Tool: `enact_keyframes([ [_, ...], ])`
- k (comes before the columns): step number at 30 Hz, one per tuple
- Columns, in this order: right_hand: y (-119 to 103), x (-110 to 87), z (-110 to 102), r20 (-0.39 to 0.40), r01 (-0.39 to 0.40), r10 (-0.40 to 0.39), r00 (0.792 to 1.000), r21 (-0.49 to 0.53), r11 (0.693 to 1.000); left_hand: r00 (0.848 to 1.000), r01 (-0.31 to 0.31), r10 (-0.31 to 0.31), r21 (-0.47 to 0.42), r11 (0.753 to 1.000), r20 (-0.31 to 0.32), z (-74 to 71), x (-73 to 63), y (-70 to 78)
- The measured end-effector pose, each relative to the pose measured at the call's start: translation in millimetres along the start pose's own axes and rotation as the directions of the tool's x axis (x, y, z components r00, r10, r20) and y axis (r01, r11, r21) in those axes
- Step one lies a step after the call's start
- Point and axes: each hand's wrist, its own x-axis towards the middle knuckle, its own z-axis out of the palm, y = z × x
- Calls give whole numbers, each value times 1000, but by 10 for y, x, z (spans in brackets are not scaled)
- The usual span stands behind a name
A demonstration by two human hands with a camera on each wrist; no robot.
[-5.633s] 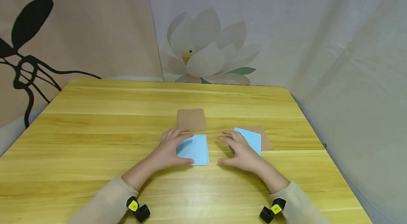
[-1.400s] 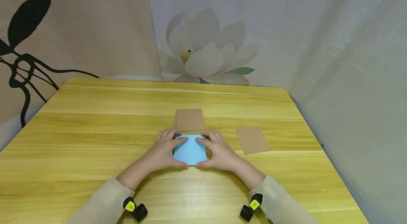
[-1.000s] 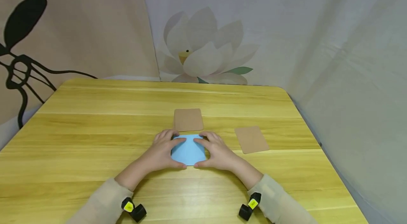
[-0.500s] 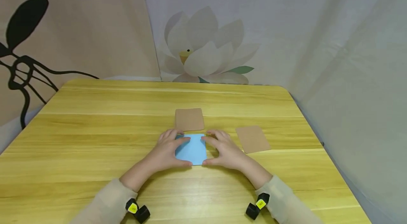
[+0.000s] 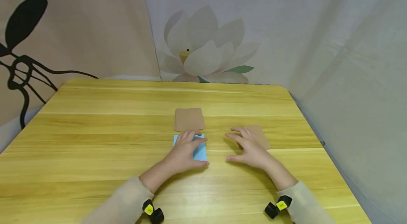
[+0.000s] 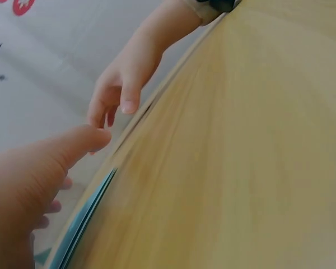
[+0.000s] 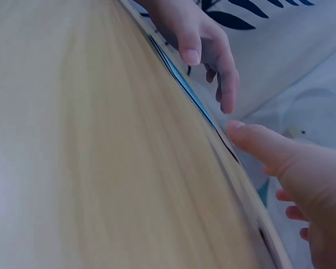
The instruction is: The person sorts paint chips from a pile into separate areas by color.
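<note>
A stack of light blue square cards lies on the table in front of me; its layered edges show in the left wrist view. My left hand is over the stack, covering much of it, with thumb and fingers spread apart and no card between them. Off to the right, my right hand has its fingers parted and holds nothing. It partly hides a brown square card beneath and behind it. Just beyond the blue stack sits another brown square, apparently several cards deep.
The wooden table spreads widely on both sides of the hands. A printed cloth backdrop with a lotus stands behind its far edge. Each sleeve carries a black wrist camera, such as the right one.
The blue card that lay over the right brown card is now gone from there. Both hands framed the blue stack; since then the right has withdrawn rightward and the left has shifted right over it.
</note>
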Motion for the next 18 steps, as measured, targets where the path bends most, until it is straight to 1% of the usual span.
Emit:
enact_keyframes([
  [4,100,-77,-103,-15,-5,4,1000,-27,1000,999,-37,37,16,999,23,96,127,151],
  [7,178,-112,-173,-17,-6,6,1000,-23,1000,998,-50,49,23,998,34,175,228,263],
  [11,289,-146,-264,-2,-23,23,1000,-1,1000,998,-35,33,36,999,49,284,360,423],
  [14,376,-175,-316,3,-41,41,999,-7,999,998,-24,21,53,998,55,371,449,536],
  [18,471,-216,-366,7,-58,58,998,-2,998,998,-17,13,64,998,59,492,553,644],
])
